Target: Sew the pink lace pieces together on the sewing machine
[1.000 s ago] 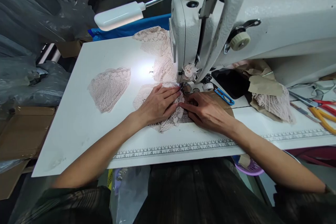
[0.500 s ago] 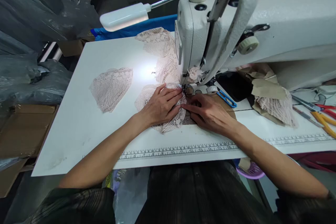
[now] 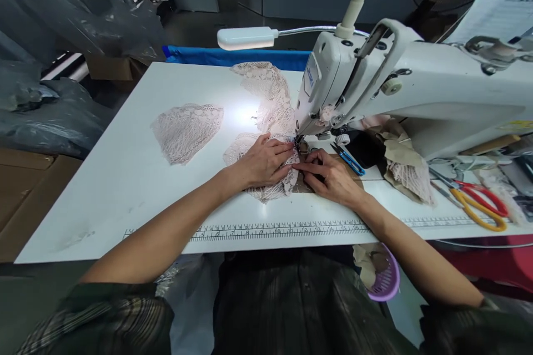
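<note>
My left hand (image 3: 263,162) lies flat, fingers together and stretched, pressing a pale pink lace piece (image 3: 266,191) on the white table (image 3: 125,177). My right hand (image 3: 331,176) rests flat beside it, fingertips pointing left onto the lace edge and a brown paper piece, just in front of the presser foot (image 3: 300,144) of the white sewing machine (image 3: 375,83). More lace (image 3: 270,94) trails behind the needle.
A second lace piece (image 3: 187,130) lies to the left. Blue thread snips (image 3: 348,160), crumpled brown paper with lace (image 3: 406,169), and yellow and red scissors (image 3: 478,202) sit right of the needle. A lamp (image 3: 247,37) hangs over the table. A purple basket (image 3: 385,283) hangs below the front edge.
The view has pulled back and upward, showing more of the machine and table. Both hands stay flat on the lace at the presser foot, barely shifted.
</note>
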Demonstrator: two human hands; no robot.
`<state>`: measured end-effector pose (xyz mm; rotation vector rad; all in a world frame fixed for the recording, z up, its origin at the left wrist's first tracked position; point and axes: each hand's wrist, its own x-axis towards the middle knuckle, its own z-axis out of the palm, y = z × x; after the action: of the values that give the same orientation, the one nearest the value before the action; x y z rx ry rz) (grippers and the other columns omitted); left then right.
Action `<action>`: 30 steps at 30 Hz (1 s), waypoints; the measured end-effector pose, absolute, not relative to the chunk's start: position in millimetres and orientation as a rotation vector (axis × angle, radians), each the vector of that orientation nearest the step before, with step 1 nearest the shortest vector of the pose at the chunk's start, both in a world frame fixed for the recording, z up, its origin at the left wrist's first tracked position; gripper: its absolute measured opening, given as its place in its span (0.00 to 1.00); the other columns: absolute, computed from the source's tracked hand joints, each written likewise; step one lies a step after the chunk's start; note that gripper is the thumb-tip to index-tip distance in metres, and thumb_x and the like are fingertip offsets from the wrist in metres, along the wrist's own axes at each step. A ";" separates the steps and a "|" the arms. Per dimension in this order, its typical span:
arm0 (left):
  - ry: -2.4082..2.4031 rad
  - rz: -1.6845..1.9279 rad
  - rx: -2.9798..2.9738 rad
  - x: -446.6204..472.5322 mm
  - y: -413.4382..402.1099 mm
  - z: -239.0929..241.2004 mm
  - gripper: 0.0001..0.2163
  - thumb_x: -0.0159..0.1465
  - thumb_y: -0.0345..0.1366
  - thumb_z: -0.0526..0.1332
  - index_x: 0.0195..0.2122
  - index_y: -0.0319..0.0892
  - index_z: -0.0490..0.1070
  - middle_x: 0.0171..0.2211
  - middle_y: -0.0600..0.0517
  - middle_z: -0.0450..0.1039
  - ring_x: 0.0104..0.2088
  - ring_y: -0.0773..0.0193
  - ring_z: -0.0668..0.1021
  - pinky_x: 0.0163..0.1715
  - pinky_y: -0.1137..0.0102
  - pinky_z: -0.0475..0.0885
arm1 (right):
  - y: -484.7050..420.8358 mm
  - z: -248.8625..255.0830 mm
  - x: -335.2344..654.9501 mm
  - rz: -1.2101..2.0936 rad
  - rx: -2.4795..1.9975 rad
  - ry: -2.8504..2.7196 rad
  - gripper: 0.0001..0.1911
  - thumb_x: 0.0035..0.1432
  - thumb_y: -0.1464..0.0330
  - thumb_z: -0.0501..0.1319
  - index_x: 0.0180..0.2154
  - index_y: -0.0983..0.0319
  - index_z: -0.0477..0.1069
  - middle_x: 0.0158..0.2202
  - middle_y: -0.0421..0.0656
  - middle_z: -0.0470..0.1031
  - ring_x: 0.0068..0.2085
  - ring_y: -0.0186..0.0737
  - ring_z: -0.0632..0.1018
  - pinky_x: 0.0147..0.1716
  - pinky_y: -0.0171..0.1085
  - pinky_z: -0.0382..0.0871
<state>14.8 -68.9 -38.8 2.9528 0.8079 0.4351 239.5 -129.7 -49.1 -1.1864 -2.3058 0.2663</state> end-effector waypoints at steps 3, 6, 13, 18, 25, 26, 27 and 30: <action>0.781 0.447 2.957 14.0 -67.9 -39.7 0.19 0.70 0.40 0.50 0.57 0.39 0.68 0.59 0.45 0.68 0.56 0.54 0.72 0.60 0.51 0.56 | -130.0 -49.9 239.2 0.255 -1.189 -2.313 0.17 0.62 0.72 0.55 0.49 0.56 0.76 0.41 0.46 0.68 0.41 0.42 0.74 0.43 0.42 0.73; 0.780 0.456 2.959 13.6 -67.0 -40.5 0.19 0.71 0.40 0.49 0.57 0.40 0.68 0.59 0.45 0.67 0.56 0.54 0.72 0.60 0.51 0.57 | -130.1 -50.6 238.9 0.264 -1.189 -2.309 0.17 0.63 0.71 0.55 0.49 0.56 0.76 0.41 0.46 0.68 0.42 0.42 0.74 0.44 0.42 0.73; 0.732 0.358 2.977 11.7 -61.1 -40.0 0.20 0.71 0.42 0.49 0.58 0.40 0.66 0.61 0.45 0.65 0.58 0.54 0.70 0.61 0.50 0.56 | -129.8 -50.2 239.9 0.282 -1.193 -2.290 0.17 0.62 0.71 0.55 0.49 0.55 0.77 0.41 0.46 0.68 0.43 0.42 0.74 0.45 0.43 0.73; 0.733 0.319 2.983 11.5 -60.5 -38.1 0.20 0.72 0.42 0.47 0.60 0.41 0.64 0.62 0.46 0.64 0.60 0.55 0.69 0.63 0.48 0.52 | -129.8 -51.1 241.1 0.315 -1.204 -2.280 0.17 0.62 0.70 0.56 0.49 0.54 0.76 0.42 0.46 0.68 0.45 0.43 0.74 0.46 0.44 0.73; 0.766 0.327 3.004 15.1 -68.2 -32.7 0.19 0.71 0.38 0.48 0.58 0.35 0.65 0.59 0.41 0.65 0.55 0.54 0.73 0.62 0.49 0.57 | -129.6 -51.1 241.5 0.342 -1.211 -2.276 0.16 0.63 0.70 0.56 0.50 0.54 0.76 0.43 0.46 0.67 0.45 0.43 0.74 0.47 0.44 0.73; 0.759 0.335 3.005 15.5 -68.5 -32.5 0.18 0.71 0.38 0.47 0.57 0.35 0.66 0.58 0.41 0.66 0.54 0.54 0.74 0.62 0.49 0.58 | -129.7 -51.0 241.6 0.341 -1.215 -2.276 0.16 0.63 0.70 0.56 0.50 0.54 0.76 0.43 0.46 0.67 0.44 0.43 0.74 0.47 0.44 0.73; 0.749 0.346 3.004 15.7 -68.4 -32.4 0.18 0.71 0.37 0.48 0.57 0.35 0.66 0.58 0.41 0.67 0.53 0.54 0.74 0.62 0.48 0.59 | -129.7 -50.8 241.7 0.339 -1.218 -2.275 0.16 0.63 0.69 0.56 0.50 0.55 0.76 0.43 0.47 0.67 0.44 0.43 0.74 0.46 0.44 0.73; 0.719 0.373 3.000 15.4 -66.6 -32.5 0.17 0.71 0.37 0.49 0.55 0.36 0.67 0.56 0.42 0.69 0.53 0.54 0.75 0.61 0.46 0.59 | -129.6 -49.4 241.5 0.338 -1.209 -2.268 0.16 0.63 0.69 0.56 0.49 0.55 0.76 0.43 0.47 0.67 0.43 0.43 0.74 0.46 0.44 0.73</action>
<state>15.4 -66.6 -32.5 2.9997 0.7191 0.3727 241.5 -129.6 -49.4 -1.2088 -2.2675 0.3379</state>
